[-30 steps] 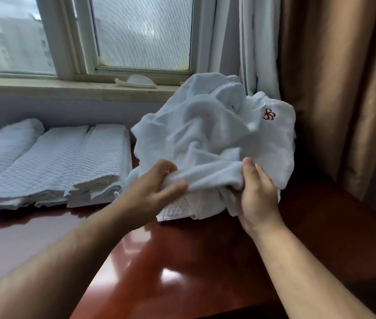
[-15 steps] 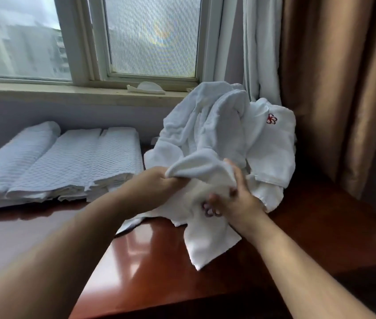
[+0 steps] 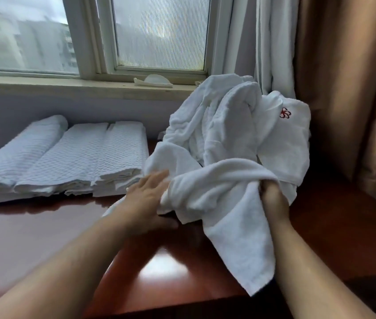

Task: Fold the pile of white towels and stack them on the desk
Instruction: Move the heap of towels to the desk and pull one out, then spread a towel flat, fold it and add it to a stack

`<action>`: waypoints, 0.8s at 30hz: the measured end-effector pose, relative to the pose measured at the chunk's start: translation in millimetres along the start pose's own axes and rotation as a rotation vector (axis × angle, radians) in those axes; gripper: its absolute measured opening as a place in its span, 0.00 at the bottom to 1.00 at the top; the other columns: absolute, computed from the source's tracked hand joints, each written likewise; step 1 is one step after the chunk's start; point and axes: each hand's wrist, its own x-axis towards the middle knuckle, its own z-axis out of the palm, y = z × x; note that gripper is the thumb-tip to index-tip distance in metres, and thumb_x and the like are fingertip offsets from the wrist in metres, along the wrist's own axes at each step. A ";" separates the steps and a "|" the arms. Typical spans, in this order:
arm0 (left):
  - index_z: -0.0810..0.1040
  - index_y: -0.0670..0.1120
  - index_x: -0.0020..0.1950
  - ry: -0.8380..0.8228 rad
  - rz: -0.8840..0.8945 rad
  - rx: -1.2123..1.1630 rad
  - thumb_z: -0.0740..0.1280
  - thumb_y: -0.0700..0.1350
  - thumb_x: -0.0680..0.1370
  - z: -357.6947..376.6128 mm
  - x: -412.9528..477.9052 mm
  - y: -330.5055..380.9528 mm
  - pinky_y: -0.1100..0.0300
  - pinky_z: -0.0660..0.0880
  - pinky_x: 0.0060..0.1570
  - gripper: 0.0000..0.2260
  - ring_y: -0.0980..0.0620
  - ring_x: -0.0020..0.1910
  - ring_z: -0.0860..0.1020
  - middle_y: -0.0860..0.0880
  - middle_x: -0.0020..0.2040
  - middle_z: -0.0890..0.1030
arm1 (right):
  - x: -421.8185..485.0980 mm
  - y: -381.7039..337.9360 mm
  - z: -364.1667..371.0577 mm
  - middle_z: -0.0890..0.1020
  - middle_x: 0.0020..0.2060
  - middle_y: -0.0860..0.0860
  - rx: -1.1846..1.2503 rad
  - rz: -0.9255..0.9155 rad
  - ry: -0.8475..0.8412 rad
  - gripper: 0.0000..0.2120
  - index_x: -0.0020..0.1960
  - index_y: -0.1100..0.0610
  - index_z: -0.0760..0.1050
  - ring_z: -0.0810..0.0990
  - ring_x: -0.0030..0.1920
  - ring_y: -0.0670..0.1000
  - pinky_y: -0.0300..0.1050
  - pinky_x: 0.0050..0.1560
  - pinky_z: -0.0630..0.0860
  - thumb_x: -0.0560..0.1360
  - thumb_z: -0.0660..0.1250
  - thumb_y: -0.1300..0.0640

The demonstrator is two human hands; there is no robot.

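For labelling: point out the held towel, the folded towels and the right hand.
held towel (image 3: pixel 233 217), head view, hanging middle part.
folded towels (image 3: pixel 122 148), head view, top of the rightmost.
right hand (image 3: pixel 274 200), head view, back of hand.

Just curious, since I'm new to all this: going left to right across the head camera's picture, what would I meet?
Folded towels → left hand → held towel → right hand → brown curtain.

Folded towels (image 3: pixel 67 157) are seen lined up at the left rear of the counter (image 3: pixel 44 238) below the windowsill (image 3: pixel 67 86), the unfolded pile (image 3: pixel 228 125) heaped to their right beside the curtain (image 3: pixel 343 88), and one towel (image 3: pixel 228 203) held before it by the right hand (image 3: pixel 274 199).
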 end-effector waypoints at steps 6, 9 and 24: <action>0.82 0.48 0.62 0.202 0.036 -0.114 0.55 0.67 0.70 6.8 21.9 8.7 0.49 0.67 0.68 0.32 0.44 0.68 0.74 0.49 0.62 0.82 | -11.4 13.9 14.0 0.84 0.58 0.46 -0.371 -0.267 -0.487 0.37 0.67 0.51 0.73 0.82 0.60 0.44 0.41 0.58 0.78 0.63 0.82 0.42; 0.81 0.46 0.52 0.366 -0.014 -0.166 0.54 0.60 0.74 -7.4 22.7 16.6 0.53 0.73 0.56 0.24 0.41 0.52 0.81 0.46 0.49 0.85 | -13.9 19.0 30.8 0.85 0.49 0.41 -0.594 -0.455 -0.400 0.21 0.56 0.46 0.79 0.82 0.53 0.39 0.37 0.51 0.79 0.67 0.81 0.43; 0.73 0.45 0.33 0.288 -0.178 -0.320 0.65 0.54 0.64 -178.8 -59.3 57.6 0.61 0.65 0.27 0.12 0.55 0.26 0.70 0.55 0.25 0.72 | -58.3 -76.1 39.8 0.86 0.36 0.40 -0.759 -0.277 -0.552 0.16 0.49 0.48 0.81 0.84 0.37 0.40 0.33 0.33 0.77 0.67 0.80 0.42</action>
